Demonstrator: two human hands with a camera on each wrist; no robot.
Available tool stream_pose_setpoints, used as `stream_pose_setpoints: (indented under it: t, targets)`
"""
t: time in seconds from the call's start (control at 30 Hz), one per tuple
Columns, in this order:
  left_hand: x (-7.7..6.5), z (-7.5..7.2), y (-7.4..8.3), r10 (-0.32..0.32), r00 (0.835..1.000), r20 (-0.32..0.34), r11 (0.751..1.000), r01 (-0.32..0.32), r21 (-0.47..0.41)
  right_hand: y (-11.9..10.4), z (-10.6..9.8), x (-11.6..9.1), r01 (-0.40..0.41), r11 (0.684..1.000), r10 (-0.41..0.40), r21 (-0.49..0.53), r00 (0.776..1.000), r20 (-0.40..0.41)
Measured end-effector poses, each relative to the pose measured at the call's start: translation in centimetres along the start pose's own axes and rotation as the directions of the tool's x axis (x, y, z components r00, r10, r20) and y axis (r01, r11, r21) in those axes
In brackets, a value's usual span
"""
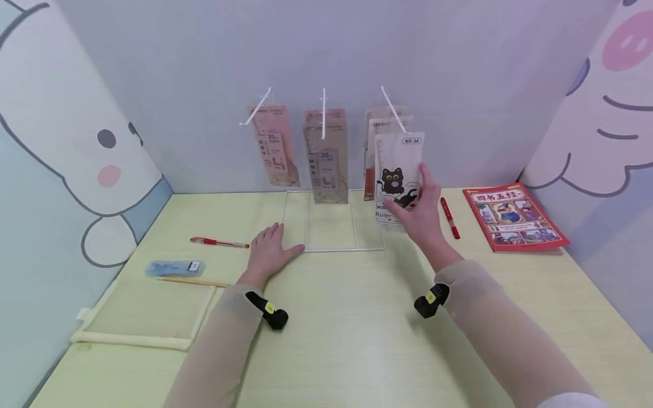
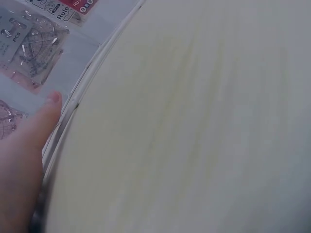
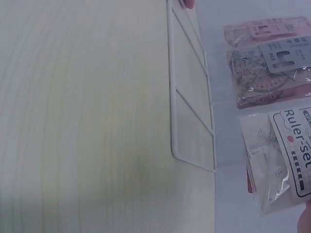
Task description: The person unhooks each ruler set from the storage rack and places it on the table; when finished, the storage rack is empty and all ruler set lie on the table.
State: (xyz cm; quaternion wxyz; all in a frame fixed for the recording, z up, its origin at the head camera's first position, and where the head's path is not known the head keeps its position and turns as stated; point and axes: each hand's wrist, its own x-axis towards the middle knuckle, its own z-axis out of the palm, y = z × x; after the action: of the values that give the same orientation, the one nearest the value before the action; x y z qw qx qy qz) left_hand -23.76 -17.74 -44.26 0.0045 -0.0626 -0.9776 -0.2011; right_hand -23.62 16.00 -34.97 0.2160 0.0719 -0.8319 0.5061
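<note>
In the head view my right hand (image 1: 424,215) grips a clear ruler set pack (image 1: 399,161) by its lower part, thumb across the front and fingers along the right edge. Black cats decorate its white card. The pack hangs upright at the front end of the right hook (image 1: 394,107), ahead of other packs there. The right wrist view shows rulers inside the ruler set pack (image 3: 272,170). My left hand (image 1: 268,249) rests on the table with fingers spread, thumb beside the front corner of the white wire rack base (image 1: 339,250).
More ruler packs hang from the middle hook (image 1: 323,116) and left hook (image 1: 257,107). At left lie a red pen (image 1: 216,242), a blue packet (image 1: 174,268), a pencil (image 1: 191,281) and a white-edged pouch (image 1: 138,340). A red marker (image 1: 449,218) and comic book (image 1: 515,218) lie right.
</note>
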Motion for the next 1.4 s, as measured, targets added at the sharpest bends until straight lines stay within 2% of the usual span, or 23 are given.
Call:
stream_pose_setpoints:
  t: [0.3, 0.83, 1.03, 1.23, 1.4]
  targets:
    - [0.2, 0.1, 0.0, -0.008, 1.000, -0.022, 1.000, 0.008, 0.025, -0.3, -0.2, -0.2, -0.054, 0.998, 0.055, 0.010, 0.997, -0.059]
    - [0.1, 0.2, -0.2, -0.009, 1.000, -0.018, 1.000, 0.009, 0.021, -0.7, -1.4, -1.1, -0.067, 0.998, 0.067, 0.011, 0.997, -0.025]
    - [0.1, 0.2, 0.0, -0.005, 1.000, -0.024, 1.000, 0.006, 0.023, -0.6, -1.8, -1.7, -0.026, 1.000, 0.027, 0.007, 0.998, -0.051]
    - [0.0, 0.1, 0.1, -0.008, 1.000, -0.025, 1.000, 0.009, 0.024, -0.9, -2.1, -2.1, 0.047, 0.995, -0.040, 0.089, 0.996, -0.075]
    - [-0.1, 0.0, 0.2, -0.014, 1.000, -0.017, 1.000, 0.014, 0.021, -1.2, -2.3, -2.3, 0.069, 0.995, -0.063, 0.067, 0.994, -0.092]
